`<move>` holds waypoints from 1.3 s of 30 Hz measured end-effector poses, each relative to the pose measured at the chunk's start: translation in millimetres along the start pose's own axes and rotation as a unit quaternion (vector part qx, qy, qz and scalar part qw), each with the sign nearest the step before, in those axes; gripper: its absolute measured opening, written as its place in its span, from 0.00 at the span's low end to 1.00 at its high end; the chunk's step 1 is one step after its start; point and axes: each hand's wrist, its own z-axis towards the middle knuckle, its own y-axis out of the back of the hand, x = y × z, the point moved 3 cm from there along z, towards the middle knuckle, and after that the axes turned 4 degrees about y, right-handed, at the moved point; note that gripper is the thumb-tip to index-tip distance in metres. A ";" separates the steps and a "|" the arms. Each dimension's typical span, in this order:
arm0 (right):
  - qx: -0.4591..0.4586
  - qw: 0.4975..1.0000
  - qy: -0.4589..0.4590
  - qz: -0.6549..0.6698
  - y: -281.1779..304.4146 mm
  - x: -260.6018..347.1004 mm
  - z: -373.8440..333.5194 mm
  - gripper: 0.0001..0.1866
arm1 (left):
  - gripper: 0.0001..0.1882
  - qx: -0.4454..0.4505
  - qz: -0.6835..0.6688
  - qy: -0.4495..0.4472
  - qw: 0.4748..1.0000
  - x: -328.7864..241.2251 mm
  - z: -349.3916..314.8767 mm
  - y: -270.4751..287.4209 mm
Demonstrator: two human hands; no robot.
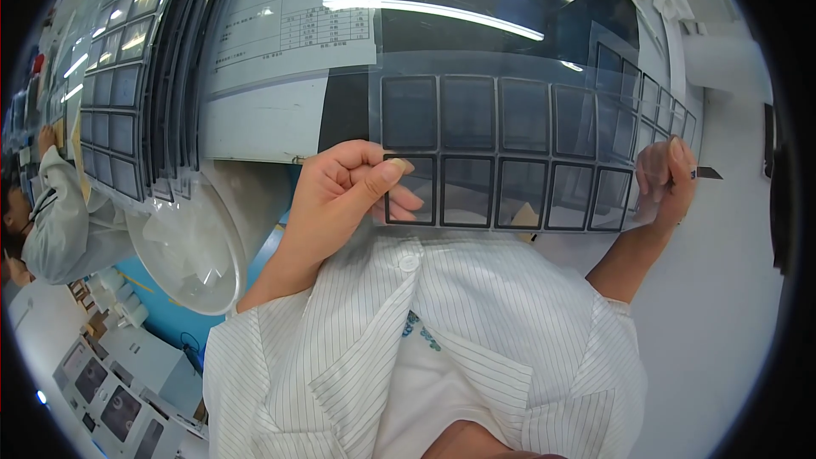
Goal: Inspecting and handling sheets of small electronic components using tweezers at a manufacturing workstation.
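Observation:
A clear plastic sheet (pixel 465 153), printed with two rows of black-framed rectangles, is held up in front of my chest at the table's near edge. My left hand (pixel 344 191) pinches its left edge between thumb and fingers, and some fingertips show through the film. At the right edge, my right hand (pixel 671 174) grips the sheet, its fingers partly behind the film. Toward the far right the sheet curves away. A tall stack of similar framed sheets (pixel 115 89) stands to the left.
A printed page (pixel 293 25) in a clear cover lies between the stack and a dark glossy surface (pixel 501 21) reflecting ceiling lights. Below the stack is a white bin (pixel 234 276) holding clear plastic scraps. Another person in a pale garment (pixel 64 225) is at far left.

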 end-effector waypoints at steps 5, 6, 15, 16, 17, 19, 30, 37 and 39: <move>0.020 1.000 -0.007 -0.004 0.4 -0.6 -0.5 0.19 | 0.08 -0.001 0.003 -0.002 1.000 0.1 -0.1 1.3; 0.019 1.000 -0.007 -0.004 0.2 -0.5 -0.5 0.19 | 0.08 -0.001 0.003 -0.002 1.000 -0.1 -0.2 1.4; -0.011 0.998 -0.014 -0.055 -9.4 0.1 -6.3 0.18 | 0.08 -0.001 -0.001 0.002 1.000 -3.3 -2.2 16.4; -0.008 0.998 -0.008 -0.064 -10.9 1.1 -7.5 0.18 | 0.08 -0.008 0.012 0.003 1.000 -3.5 -2.4 18.6; -0.001 0.998 -0.002 -0.068 -12.4 -1.1 -7.1 0.18 | 0.08 -0.020 0.026 0.003 0.999 -3.0 -3.7 21.2; 0.019 0.998 0.004 -0.056 -13.4 -6.1 -5.7 0.18 | 0.08 -0.032 0.033 0.003 0.999 -1.5 -6.7 24.2; 0.027 0.997 0.021 -0.070 -21.0 -0.2 -8.8 0.16 | 0.08 -0.020 0.036 -0.002 0.999 -2.4 -5.6 26.4; 0.018 0.997 -0.002 -0.074 -24.0 0.7 -9.8 0.17 | 0.09 -0.040 0.025 -0.003 0.999 -2.9 -7.9 25.9; 0.014 0.998 -0.009 -0.068 -26.3 0.5 -9.8 0.17 | 0.09 -0.052 0.023 -0.002 0.998 -2.2 -8.3 27.6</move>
